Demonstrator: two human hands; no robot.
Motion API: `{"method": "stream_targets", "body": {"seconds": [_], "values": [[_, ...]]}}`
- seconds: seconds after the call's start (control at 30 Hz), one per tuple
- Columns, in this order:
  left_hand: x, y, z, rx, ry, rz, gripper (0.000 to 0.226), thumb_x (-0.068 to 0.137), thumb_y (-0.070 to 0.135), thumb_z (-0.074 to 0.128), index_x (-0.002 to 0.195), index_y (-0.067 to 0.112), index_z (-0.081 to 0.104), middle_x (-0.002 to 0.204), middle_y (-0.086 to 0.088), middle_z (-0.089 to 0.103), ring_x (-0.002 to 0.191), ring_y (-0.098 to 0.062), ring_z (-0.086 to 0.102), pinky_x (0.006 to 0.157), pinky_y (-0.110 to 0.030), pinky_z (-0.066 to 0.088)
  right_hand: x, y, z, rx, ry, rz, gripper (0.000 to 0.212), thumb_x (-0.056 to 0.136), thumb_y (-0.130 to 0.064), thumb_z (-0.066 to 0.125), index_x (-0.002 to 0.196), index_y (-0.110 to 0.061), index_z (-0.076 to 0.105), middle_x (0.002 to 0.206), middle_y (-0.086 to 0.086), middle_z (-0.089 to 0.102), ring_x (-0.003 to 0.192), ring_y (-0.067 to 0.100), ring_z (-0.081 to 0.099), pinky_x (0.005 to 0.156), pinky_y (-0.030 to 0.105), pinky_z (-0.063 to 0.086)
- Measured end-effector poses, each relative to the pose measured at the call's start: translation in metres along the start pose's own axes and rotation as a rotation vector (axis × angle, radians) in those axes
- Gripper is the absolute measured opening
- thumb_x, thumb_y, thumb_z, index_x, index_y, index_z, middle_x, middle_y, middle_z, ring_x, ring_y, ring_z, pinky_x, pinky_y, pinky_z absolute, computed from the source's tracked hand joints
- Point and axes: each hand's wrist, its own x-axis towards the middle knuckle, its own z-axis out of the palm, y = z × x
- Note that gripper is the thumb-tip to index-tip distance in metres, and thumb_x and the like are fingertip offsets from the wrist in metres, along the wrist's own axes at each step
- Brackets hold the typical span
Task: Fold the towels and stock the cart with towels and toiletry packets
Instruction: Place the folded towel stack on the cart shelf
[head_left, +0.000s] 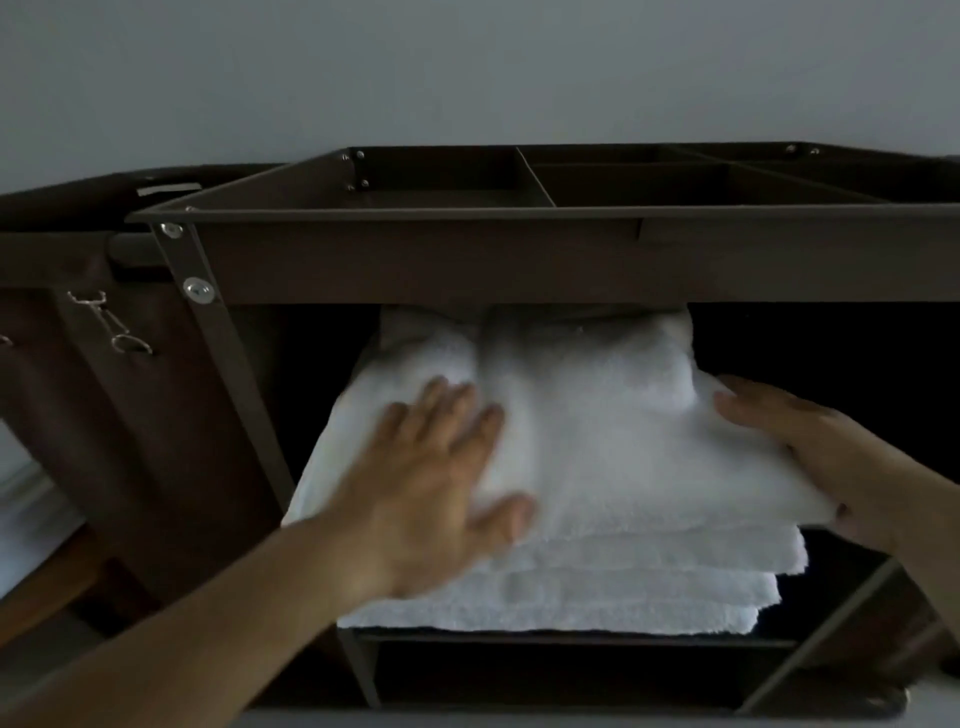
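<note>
A: Grey wall (467, 67) up top, dim light. And below it?

B: The brown cart (467, 260), its divided top tray in the upper half. White folded towels (597, 467) are stacked on the shelf at centre.

A: The hands?

B: Left hand (431, 478) lies flat, fingers spread, on the stack. Right hand (810, 447) cups the stack's right edge.

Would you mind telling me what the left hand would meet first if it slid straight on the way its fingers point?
The left hand lies flat on the stack of folded white towels, fingers pointing into the cart shelf. Going on, it would probably meet the raised fold of towel beneath the cart's top tray; depth there is unclear.
</note>
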Motion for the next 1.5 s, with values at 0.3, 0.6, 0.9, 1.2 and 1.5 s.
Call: {"method": "stream_targets", "body": {"seconds": [0.3, 0.6, 0.9, 1.2, 1.5], "values": [[-0.04, -0.001, 0.09, 0.377, 0.456, 0.417, 0.129, 0.057, 0.07, 0.074, 0.159, 0.027, 0.006, 0.163, -0.021, 0.009, 0.146, -0.051, 0.015, 0.111, -0.072, 0.016, -0.029, 0.079, 0.048, 0.386, 0.197, 0.188, 0.1, 0.035, -0.074, 0.088, 0.122, -0.03, 0.067, 0.114, 0.006, 0.074, 0.095, 0.026, 0.074, 0.072, 0.039, 0.058], [-0.024, -0.018, 0.123, 0.671, 0.755, 0.305, 0.056, 0.109, 0.013, 0.026, 0.156, 0.035, 0.004, 0.163, -0.014, -0.002, 0.139, -0.043, 0.03, 0.107, -0.063, 0.032, -0.014, 0.097, 0.044, 0.457, 0.111, 0.247, 0.079, 0.049, -0.076, 0.083, 0.112, -0.028, 0.075, 0.116, 0.016, 0.072, 0.102, 0.039, 0.071, 0.074, 0.054, 0.058], [0.03, -0.043, 0.036, 0.406, 0.524, 0.164, 0.126, 0.075, 0.026, 0.076, 0.153, 0.034, -0.023, 0.157, -0.036, -0.002, 0.139, -0.057, 0.025, 0.103, -0.061, 0.033, 0.065, 0.029, 0.039, 0.333, 0.275, 0.248, 0.084, 0.032, -0.061, 0.089, 0.106, -0.026, 0.075, 0.087, 0.01, 0.076, 0.073, 0.036, 0.074, 0.068, 0.057, 0.054], [0.042, -0.095, 0.068, 0.582, 0.491, 0.121, 0.125, 0.073, 0.017, 0.076, 0.156, 0.026, -0.016, 0.119, -0.03, 0.048, 0.099, -0.04, 0.057, 0.082, -0.046, 0.042, 0.126, 0.052, 0.098, 0.334, 0.254, 0.201, 0.08, 0.044, -0.063, 0.083, 0.113, -0.024, 0.073, 0.103, 0.012, 0.076, 0.093, 0.037, 0.073, 0.08, 0.057, 0.057], [0.032, -0.111, 0.076, 0.517, 0.507, -0.014, 0.136, 0.055, 0.061, 0.084, 0.158, 0.02, 0.004, 0.124, -0.027, 0.052, 0.104, -0.039, 0.057, 0.081, -0.045, 0.038, 0.131, 0.049, 0.12, 0.279, 0.244, 0.189, 0.074, 0.054, -0.065, 0.077, 0.115, -0.023, 0.071, 0.106, 0.012, 0.075, 0.099, 0.036, 0.07, 0.094, 0.057, 0.052]]}}
